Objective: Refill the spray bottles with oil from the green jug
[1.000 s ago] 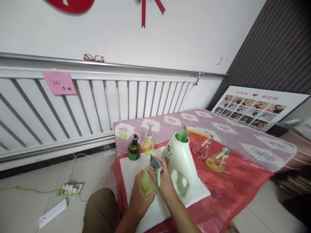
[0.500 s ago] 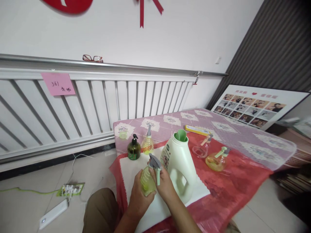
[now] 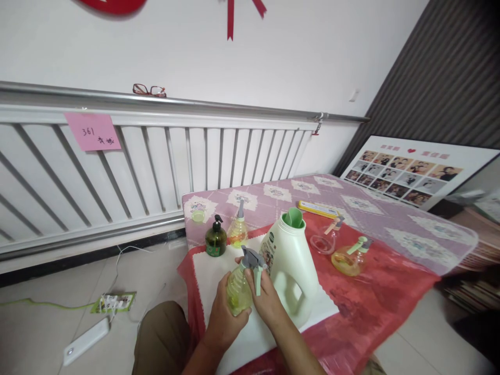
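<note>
My left hand point(image 3: 226, 317) is wrapped round the clear ribbed body of a spray bottle point(image 3: 239, 294), which holds some yellow-green liquid. At its neck, my right hand point(image 3: 267, 299) grips the grey spray head with the pale green trigger; some of its fingers are hidden behind the head. Just right of the hands stands a large pale green detergent jug point(image 3: 292, 250), its mouth open with a green piece in it. A dark green pump bottle point(image 3: 215, 240) and another spray bottle point(image 3: 237, 232) stand behind my hands.
On the red plastic sheet point(image 3: 375, 281) to the right lie two clear spray bottles, one with yellow liquid point(image 3: 347, 260). A yellow box point(image 3: 318, 209) is behind them. White paper point(image 3: 203, 265) lies under the jug. A power strip point(image 3: 113, 303) and cables are on the floor.
My right hand has shifted slightly on the spray head, and its fingertips now show behind the neck. The bottle stays in my left hand. The view has tilted a little.
</note>
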Demonstrator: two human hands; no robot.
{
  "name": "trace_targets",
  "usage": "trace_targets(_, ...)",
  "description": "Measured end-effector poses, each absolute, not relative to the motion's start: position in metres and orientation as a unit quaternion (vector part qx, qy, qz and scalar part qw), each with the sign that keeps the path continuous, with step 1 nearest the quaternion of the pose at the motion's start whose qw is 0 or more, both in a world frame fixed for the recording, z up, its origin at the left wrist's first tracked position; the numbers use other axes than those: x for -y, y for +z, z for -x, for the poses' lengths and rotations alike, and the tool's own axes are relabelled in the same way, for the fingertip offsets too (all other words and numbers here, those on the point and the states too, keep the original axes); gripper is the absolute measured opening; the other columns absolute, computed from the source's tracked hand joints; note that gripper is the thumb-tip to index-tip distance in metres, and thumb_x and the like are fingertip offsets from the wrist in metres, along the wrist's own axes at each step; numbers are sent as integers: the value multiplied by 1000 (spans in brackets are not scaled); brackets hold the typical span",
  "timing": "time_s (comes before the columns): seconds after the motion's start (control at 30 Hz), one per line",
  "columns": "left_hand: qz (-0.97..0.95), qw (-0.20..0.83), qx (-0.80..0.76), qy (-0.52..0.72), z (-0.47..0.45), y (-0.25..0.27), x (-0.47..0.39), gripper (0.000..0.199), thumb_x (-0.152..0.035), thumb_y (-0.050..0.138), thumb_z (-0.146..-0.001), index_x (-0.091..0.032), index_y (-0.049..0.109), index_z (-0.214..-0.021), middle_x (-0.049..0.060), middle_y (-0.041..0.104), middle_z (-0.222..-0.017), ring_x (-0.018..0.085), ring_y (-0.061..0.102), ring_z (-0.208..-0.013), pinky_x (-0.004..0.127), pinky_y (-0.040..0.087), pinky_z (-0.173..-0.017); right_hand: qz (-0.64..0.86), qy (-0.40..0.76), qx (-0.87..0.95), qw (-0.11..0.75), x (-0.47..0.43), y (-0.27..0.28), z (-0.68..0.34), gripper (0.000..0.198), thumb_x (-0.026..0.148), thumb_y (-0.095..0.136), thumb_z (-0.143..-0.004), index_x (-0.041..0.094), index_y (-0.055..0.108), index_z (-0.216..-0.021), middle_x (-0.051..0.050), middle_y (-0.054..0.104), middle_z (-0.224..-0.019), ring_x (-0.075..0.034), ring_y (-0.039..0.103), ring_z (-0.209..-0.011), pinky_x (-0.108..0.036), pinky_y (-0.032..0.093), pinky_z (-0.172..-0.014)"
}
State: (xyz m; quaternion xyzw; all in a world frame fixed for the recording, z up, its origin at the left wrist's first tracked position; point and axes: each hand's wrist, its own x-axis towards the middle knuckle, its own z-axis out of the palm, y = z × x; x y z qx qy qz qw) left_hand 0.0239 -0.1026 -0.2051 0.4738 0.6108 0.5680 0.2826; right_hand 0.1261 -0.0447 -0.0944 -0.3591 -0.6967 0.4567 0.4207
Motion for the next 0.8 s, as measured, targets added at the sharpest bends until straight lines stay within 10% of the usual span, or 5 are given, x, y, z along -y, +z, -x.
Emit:
trace_targets(0.4, -469, 298, -616, 558, -25, -206, 104, 87, -15, 68, -63, -19, 31, -142, 15, 48, -145, 30, 48, -135, 45, 38, -114, 375, 471, 667, 439, 41, -100, -123, 47, 46, 71, -80, 22, 55, -118, -10, 71, -111, -24, 70, -97, -38, 57, -86)
trace_targets(0.8, -473, 313, -600, 565, -24, -204, 104, 89, -14, 69, -62, -20, 28, -142, 16, 45, -149, 30, 44, -138, 47, 34, -117, 399, 423, 714, 389, 42, -102, -130, 47, 57, 51, -91, 22, 66, -118, -12, 71, -119, -29, 61, -120, -49, 43, -109)
